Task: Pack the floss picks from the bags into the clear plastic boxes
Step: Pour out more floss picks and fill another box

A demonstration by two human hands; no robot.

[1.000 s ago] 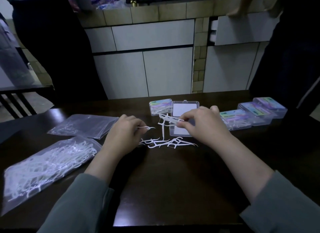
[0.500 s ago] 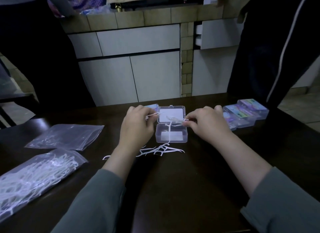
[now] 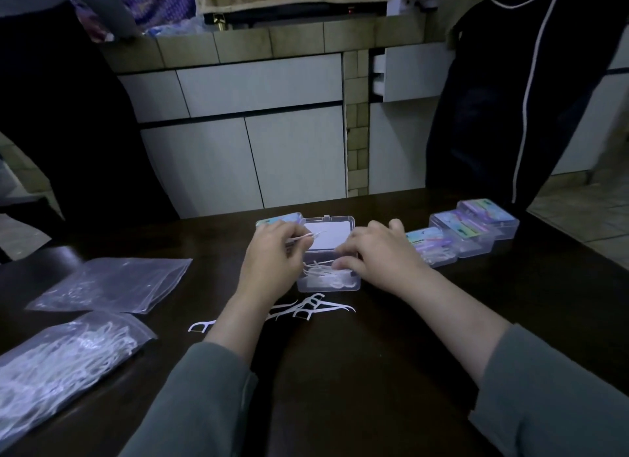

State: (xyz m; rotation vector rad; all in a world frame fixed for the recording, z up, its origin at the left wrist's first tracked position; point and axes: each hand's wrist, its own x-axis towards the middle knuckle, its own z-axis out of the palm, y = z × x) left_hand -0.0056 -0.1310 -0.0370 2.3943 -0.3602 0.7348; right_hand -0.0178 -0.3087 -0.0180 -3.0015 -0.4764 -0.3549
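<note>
An open clear plastic box [image 3: 354, 285] stands mid-table with its lid [image 3: 328, 230] flipped back. White floss picks [image 3: 323, 273] lie inside it. My left hand [image 3: 272, 256] pinches one floss pick [image 3: 306, 237] above the box's left edge. My right hand [image 3: 377, 252] rests its curled fingertips on the picks at the box's right side; whether it pinches one is unclear. A few loose floss picks [image 3: 306, 308] lie on the dark table [image 3: 340, 371] just in front of the box. A bag full of picks [image 3: 61, 364] lies at the left.
A flat clear bag [image 3: 112, 283] lies left of the box. Three closed filled boxes [image 3: 466, 232] line the right, another [image 3: 272, 220] sits behind my left hand. Two people stand beyond the table, at far left [image 3: 68, 116] and far right [image 3: 510, 99]. White cabinets [image 3: 272, 133] behind.
The picks my right hand held over the box now lie inside it, with that hand lowered onto them. My left hand still holds its pick by the box. The view shifted.
</note>
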